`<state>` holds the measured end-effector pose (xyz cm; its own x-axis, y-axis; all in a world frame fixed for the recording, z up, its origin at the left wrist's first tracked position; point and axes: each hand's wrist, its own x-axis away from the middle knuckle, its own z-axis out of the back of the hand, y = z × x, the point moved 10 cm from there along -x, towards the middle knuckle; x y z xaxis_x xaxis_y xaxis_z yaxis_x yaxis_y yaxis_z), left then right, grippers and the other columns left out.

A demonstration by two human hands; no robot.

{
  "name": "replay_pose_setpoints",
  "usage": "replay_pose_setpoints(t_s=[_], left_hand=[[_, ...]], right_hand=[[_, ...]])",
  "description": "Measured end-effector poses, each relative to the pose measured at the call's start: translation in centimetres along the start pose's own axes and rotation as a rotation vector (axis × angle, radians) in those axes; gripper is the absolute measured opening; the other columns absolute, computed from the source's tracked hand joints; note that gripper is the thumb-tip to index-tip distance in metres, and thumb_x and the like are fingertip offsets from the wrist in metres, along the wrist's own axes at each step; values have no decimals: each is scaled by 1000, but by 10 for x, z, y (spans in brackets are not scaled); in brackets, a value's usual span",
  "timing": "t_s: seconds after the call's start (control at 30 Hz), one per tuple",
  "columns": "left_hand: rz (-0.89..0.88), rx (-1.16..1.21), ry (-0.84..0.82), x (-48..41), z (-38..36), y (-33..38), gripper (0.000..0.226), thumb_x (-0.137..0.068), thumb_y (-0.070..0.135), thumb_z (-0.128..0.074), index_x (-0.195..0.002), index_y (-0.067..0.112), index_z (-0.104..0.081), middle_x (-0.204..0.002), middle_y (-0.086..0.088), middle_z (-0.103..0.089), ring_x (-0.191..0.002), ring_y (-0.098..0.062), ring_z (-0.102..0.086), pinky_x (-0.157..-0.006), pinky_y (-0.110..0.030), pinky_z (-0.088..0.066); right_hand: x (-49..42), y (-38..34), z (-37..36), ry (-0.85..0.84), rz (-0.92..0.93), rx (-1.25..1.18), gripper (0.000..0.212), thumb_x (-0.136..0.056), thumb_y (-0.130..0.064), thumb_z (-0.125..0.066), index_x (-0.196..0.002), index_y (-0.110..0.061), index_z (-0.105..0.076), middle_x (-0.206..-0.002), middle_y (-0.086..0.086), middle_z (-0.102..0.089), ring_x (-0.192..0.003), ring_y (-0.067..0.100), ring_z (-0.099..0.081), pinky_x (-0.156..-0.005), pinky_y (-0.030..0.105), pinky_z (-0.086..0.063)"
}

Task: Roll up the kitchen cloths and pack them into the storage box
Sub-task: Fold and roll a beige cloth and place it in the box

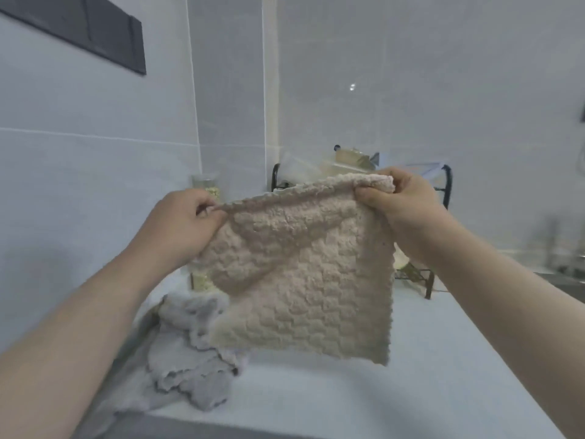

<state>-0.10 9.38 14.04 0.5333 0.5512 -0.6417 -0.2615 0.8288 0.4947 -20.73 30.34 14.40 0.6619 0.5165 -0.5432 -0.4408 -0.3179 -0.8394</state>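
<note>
Beige cloth (304, 274) hangs in the air over the counter (411, 375), my left hand (180, 226) and right hand (402, 204) each pinching a top corner, fingers curled onto the fabric. Soft, light, limp; textured weave should grip well. Corners are the best hold. Grey cloths (190, 353) lie crumpled below. Storage box not in view.

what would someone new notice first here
The beige cloth stands out first, held up in mid-frame and hanging flat above the counter, with the left hand and right hand each pinching a top corner. Below it to the left lies a crumpled grey cloth on the counter. Behind the cloth, by the wall, stands a black wire rack.
</note>
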Motion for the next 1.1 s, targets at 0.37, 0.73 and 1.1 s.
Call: replay_pose_setpoints(t_s=[0.37, 0.73, 1.1], left_hand=[[-107, -98, -272, -15, -120, 83, 18, -92, 31, -56, -82, 19, -67, -74, 2, -64, -65, -17, -58, -56, -27, -42], [-213, -230, -989, 113, -299, 29, 54, -89, 38, -56, -141, 28, -42, -149, 6, -40, -132, -10, -41, -105, -19, -32], [-204, -318, -1183, 125, -330, -3, 88, -83, 67, -50, -152, 36, -5, -160, 13, 6, -146, -5, 2, -117, -25, -3]], right_hand=[[31, 67, 131, 154, -309, 347, 8, -83, -10, -70, -83, -12, -62, -63, 6, -63, -47, 15, -58, -42, 22, -44], [81, 216, 113, -349, -354, 1057, 48, -89, -34, -58, -135, -22, -49, -141, -5, -45, -128, 16, -44, -103, 24, -34], [99, 264, 84, -764, -325, 1340, 69, -97, -59, -26, -154, -27, -4, -162, 1, 4, -149, 15, 4, -118, 29, 4]])
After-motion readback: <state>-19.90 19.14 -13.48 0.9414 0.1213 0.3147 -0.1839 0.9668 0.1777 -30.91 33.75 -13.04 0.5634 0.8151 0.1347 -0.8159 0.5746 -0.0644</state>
